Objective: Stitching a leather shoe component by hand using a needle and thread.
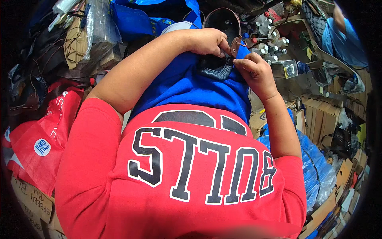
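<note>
A dark shoe (217, 72) with a brown-edged opening lies on the blue cloth (179, 85) over my lap. My left hand (210, 42) is closed, its fingers pinching the shoe's edge beside a brown leather flap (235, 47) with small holes. Just across from it, my right hand (255, 71) is pinched close to the same edge. Whatever lies between the right fingertips is too small to make out. Part of the shoe is hidden behind the left fingers.
Several small bottles (274, 46) and a clear square container (288, 69) stand at the right. A red bag (43, 139) lies at the left. Blue plastic (314, 167) and cardboard (322, 119) crowd the right side. A blue bag (139, 20) sits at the far side.
</note>
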### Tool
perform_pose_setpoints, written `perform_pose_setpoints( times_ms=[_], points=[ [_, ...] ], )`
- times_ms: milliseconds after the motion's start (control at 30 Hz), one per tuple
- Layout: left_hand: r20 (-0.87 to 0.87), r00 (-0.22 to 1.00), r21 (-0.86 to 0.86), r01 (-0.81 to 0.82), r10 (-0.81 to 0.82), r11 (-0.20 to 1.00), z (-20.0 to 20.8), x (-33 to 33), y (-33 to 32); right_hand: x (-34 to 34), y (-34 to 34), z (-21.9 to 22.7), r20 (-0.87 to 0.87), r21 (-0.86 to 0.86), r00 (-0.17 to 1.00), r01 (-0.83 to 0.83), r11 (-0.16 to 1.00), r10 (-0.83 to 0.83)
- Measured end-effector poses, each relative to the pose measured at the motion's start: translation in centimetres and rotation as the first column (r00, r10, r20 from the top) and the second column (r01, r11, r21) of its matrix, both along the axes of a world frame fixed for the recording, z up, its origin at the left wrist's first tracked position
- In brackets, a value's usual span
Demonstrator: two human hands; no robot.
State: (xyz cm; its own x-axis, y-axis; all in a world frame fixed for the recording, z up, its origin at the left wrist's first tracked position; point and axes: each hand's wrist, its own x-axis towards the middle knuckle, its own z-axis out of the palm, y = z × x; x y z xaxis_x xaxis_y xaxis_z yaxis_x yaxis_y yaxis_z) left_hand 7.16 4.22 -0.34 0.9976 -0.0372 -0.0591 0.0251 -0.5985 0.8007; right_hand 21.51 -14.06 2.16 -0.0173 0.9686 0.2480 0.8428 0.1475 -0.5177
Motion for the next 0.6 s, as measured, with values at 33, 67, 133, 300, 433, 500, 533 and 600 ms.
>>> perform_pose_setpoints(
  times_ms=[33, 67, 133, 300, 433, 500, 533, 600],
  points=[
    [0.053, 0.999, 0.031, 0.002, -0.003, 1.000, 0.0, 0.0, -0.1, -0.1, 0.0, 0.2, 0.061, -0.003, 0.998, -0.014, 1.000, 0.014],
    [0.055, 0.998, 0.030, 0.002, -0.004, 1.000, 0.1, 0.0, -0.1, -0.2, 0.1, 0.4, 0.122, -0.006, 0.992, -0.027, 1.000, 0.027],
    [-0.055, 0.998, 0.008, 0.036, -0.036, 0.999, 0.4, 0.3, 0.0, -0.4, 0.3, 1.1, 0.210, -0.044, 0.976, -0.044, 0.998, 0.052],
    [-0.048, 0.998, 0.085, 0.049, -0.045, 0.995, 0.1, 0.4, 0.0, -1.8, 2.2, 4.1, 0.456, -0.186, 0.861, -0.156, 0.970, 0.226],
    [-0.066, 0.992, 0.255, -0.084, 0.104, 0.963, 0.0, 1.3, -0.3, -3.1, 3.6, 3.9, 0.575, -0.321, 0.762, -0.126, 0.939, 0.298],
    [-0.016, 0.992, 0.193, -0.123, 0.129, 0.973, 0.1, 1.4, -0.1, -3.2, 3.5, 3.6, 0.572, -0.356, 0.782, -0.035, 0.934, 0.247],
    [-0.039, 0.990, 0.151, -0.125, 0.133, 0.981, 0.2, 1.4, 0.2, -2.9, 3.4, 3.8, 0.530, -0.346, 0.816, -0.041, 0.937, 0.231],
    [-0.006, 0.988, 0.121, -0.155, 0.157, 0.980, -0.1, 1.5, 0.6, -2.4, 3.0, 4.6, 0.543, -0.300, 0.812, -0.051, 0.953, 0.215]
  ],
)
